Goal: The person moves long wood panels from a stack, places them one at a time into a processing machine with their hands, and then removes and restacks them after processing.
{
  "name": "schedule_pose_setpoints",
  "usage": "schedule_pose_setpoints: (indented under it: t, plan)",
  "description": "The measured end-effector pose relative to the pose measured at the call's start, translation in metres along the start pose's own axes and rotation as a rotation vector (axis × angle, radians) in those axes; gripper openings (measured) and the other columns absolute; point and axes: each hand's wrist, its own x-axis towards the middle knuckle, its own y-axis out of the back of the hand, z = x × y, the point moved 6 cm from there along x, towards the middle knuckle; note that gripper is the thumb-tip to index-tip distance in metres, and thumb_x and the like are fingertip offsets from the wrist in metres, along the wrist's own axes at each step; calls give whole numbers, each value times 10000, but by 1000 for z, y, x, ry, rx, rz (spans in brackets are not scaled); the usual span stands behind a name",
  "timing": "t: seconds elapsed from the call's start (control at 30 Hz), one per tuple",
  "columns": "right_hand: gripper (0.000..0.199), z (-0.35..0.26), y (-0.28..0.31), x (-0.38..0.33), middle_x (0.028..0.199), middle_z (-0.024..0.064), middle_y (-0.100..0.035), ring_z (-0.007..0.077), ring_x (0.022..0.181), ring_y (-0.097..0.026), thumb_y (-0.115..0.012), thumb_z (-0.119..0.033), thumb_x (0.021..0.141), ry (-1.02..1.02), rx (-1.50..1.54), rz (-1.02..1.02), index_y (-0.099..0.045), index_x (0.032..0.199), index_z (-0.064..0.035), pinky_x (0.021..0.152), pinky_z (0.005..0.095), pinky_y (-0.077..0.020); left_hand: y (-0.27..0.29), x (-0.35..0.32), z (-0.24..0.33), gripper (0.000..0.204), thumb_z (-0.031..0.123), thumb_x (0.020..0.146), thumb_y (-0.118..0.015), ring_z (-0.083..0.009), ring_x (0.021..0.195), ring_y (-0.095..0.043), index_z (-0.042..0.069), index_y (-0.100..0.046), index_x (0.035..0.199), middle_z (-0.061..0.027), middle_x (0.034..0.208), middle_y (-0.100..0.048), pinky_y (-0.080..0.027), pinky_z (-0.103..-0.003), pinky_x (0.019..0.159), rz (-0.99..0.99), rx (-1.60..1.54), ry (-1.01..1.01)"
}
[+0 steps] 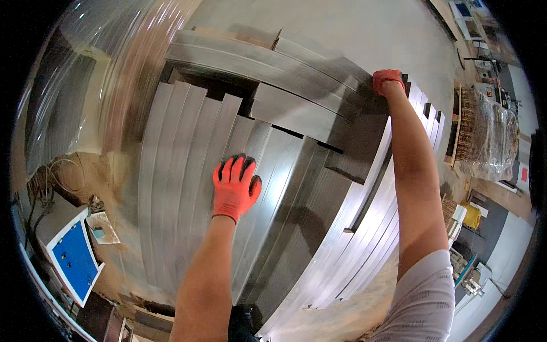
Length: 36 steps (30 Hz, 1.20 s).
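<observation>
Two hands in red gloves with dark tips are at work over a big pile of long grey planks (pixel 176 154). The pile fills the middle and runs up toward twelve o'clock. The left hand (pixel 235 185) is just off the middle, toward nine o'clock. It lies palm down on the planks with its fingers loose and a bit apart, and it is not holding anything. The right hand (pixel 389 84) is far out at two o'clock, by the end of the short planks (pixel 302 109) that lie across the top of the pile. Its fingers are bent, but I cannot tell if they grip a plank. A white sleeve (pixel 424 296) is at four o'clock. Shiny clear wrap (pixel 131 62) hangs at ten o'clock. A blue panel with a white edge (pixel 74 256) is at eight o'clock. A wrapped brown stack (pixel 484 134) sits near three o'clock.
</observation>
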Motion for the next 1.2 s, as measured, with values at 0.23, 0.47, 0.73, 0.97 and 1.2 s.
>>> schedule_pose_setpoints:
  t: [0.23, 0.47, 0.73, 0.97, 1.2]
  plan:
    - [408, 2, -19, -5, 1342, 60, -743, 283, 1251, -697, -536, -374, 1000, 18, 50, -154, -752, 1283, -175, 984, 480, -548, -5, -1, 2, 512, 351, 878, -754, -397, 1376, -504, 158, -673, 1346, -149, 1467, -571, -357, -643, 1169, 13, -26, -4]
    - [673, -23, -37, -43, 1561, 21, -624, 229, 1430, -568, -380, -608, 1071, 49, 275, -266, -632, 1516, -170, 1183, 505, -425, -7, 1, 5, 509, 358, 889, -755, -400, 1372, -508, 149, -671, 1345, -139, 1482, -575, -354, -640, 1169, 16, -44, -21]
    - [751, -53, -34, -99, 1521, 54, -647, 238, 1399, -592, -494, -679, 979, 47, 338, -212, -644, 1485, -146, 1168, 470, -445, -2, 1, 4, 518, 360, 907, -745, -392, 1388, -508, 144, -662, 1372, -142, 1491, -576, -344, -630, 1184, 29, -24, -24]
    - [835, -71, -42, -144, 1485, 83, -668, 246, 1371, -614, -594, -742, 899, 32, 379, -186, -655, 1458, -125, 1155, 440, -463, -5, 0, 8, 571, 377, 937, -733, -380, 1409, -511, 152, -629, 1451, -148, 1501, -581, -331, -601, 1219, 26, 15, -27]
    - [932, -103, -37, -206, 1449, 113, -689, 255, 1343, -635, -693, -805, 819, 16, 429, -138, -666, 1431, -103, 1143, 409, -481, -4, -7, 2, 474, 387, 921, -714, -339, 1399, -505, 163, -675, 1337, -104, 1482, -585, -348, -592, 1183, 196, -77, -51]
